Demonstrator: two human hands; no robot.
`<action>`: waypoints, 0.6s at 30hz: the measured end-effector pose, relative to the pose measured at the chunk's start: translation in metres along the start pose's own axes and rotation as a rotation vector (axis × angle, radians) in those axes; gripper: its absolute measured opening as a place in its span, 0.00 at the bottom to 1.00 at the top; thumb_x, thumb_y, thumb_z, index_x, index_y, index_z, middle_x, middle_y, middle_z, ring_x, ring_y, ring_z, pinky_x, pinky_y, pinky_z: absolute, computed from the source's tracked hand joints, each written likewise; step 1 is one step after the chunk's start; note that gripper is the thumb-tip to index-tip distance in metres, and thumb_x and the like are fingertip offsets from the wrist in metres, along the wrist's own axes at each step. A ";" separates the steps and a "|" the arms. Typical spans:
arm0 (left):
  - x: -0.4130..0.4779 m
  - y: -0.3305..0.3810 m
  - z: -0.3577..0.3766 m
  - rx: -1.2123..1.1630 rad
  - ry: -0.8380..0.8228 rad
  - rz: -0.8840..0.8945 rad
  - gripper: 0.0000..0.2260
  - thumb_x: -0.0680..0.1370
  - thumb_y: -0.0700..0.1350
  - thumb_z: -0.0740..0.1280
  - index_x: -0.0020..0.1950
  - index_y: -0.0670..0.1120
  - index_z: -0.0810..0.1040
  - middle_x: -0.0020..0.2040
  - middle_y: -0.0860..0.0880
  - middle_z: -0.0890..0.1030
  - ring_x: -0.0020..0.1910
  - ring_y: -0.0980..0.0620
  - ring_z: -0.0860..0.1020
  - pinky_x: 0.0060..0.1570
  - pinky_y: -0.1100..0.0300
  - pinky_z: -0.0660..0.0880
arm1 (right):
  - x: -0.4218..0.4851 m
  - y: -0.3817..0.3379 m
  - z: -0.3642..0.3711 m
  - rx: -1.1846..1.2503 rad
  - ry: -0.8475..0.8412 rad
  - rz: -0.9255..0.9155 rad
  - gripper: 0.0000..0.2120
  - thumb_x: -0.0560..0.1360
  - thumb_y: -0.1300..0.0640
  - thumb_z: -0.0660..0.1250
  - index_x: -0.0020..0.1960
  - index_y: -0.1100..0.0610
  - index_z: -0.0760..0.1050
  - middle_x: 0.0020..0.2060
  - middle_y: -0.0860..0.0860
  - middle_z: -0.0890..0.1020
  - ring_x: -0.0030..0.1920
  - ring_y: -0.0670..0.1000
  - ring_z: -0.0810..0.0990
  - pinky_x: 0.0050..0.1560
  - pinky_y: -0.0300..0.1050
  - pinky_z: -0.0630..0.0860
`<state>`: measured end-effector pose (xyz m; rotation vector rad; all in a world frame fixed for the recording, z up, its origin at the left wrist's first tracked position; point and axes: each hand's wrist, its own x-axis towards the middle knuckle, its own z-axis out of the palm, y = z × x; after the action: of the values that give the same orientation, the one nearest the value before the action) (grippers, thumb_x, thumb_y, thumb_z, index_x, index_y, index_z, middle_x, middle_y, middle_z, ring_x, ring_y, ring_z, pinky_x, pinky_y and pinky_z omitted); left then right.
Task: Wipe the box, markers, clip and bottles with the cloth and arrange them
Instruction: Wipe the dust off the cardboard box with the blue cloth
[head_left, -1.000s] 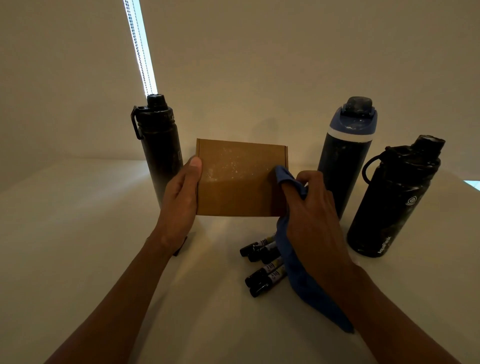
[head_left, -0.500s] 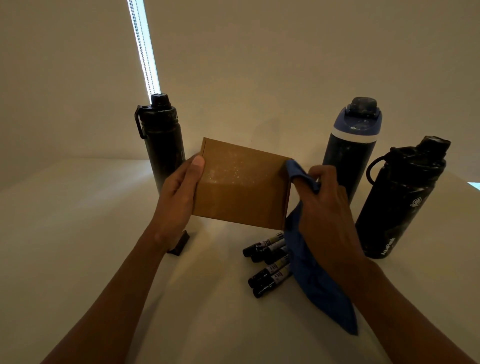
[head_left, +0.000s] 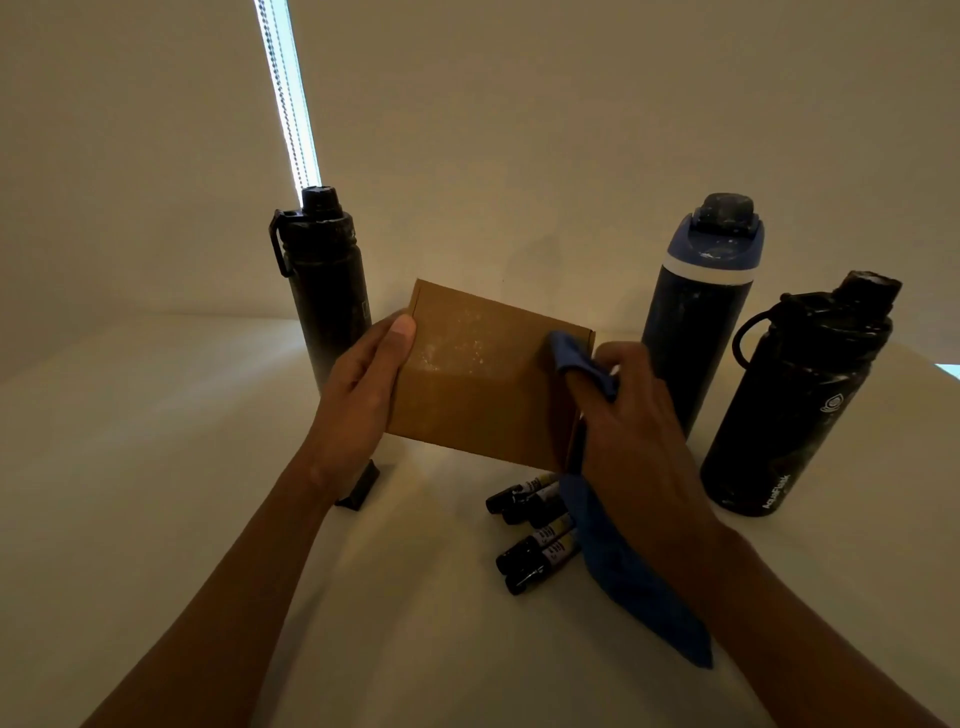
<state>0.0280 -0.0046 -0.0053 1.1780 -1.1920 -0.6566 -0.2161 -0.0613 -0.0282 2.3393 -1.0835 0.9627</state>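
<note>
The box (head_left: 483, 374) is held tilted above the bench (head_left: 156, 467), its dusty, white-speckled face turned to the camera. Its left edge is gripped by the left hand (head_left: 358, 400), with the thumb laid on the front face. The blue cloth (head_left: 634, 587) is grasped by the right hand (head_left: 639, 441). One end is wrapped over a finger and pressed against the box's upper right corner, and the rest is left hanging down to the bench. The markers (head_left: 535, 535) are bunched on the bench below the box, partly covered by the cloth. The clip (head_left: 358, 488) is seen under the left wrist. Three bottles are stood upright behind: a black bottle (head_left: 327, 291) at left, a blue-capped bottle (head_left: 696, 322) and a handled bottle (head_left: 795, 405) at right.
</note>
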 end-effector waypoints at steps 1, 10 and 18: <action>0.000 0.000 0.001 0.002 -0.025 0.006 0.21 0.85 0.59 0.57 0.74 0.52 0.76 0.60 0.51 0.85 0.59 0.51 0.84 0.57 0.56 0.82 | 0.000 0.008 0.000 0.038 0.014 0.073 0.10 0.82 0.59 0.61 0.63 0.53 0.66 0.51 0.55 0.74 0.49 0.57 0.77 0.49 0.56 0.78; -0.003 0.003 0.006 -0.015 0.008 -0.005 0.14 0.85 0.57 0.57 0.68 0.60 0.76 0.59 0.56 0.84 0.55 0.58 0.84 0.47 0.67 0.81 | -0.016 -0.023 0.029 0.247 0.132 0.163 0.23 0.69 0.56 0.68 0.60 0.67 0.69 0.52 0.63 0.78 0.48 0.55 0.76 0.27 0.14 0.54; -0.003 0.003 0.004 -0.017 -0.025 -0.023 0.18 0.83 0.60 0.59 0.69 0.56 0.78 0.59 0.53 0.85 0.58 0.54 0.84 0.51 0.63 0.82 | -0.009 -0.016 -0.013 0.111 -0.007 0.031 0.15 0.78 0.60 0.64 0.64 0.56 0.72 0.56 0.53 0.72 0.56 0.55 0.71 0.53 0.55 0.75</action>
<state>0.0224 -0.0026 -0.0034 1.1739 -1.1937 -0.6991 -0.2135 -0.0387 -0.0268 2.4219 -1.0987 1.0516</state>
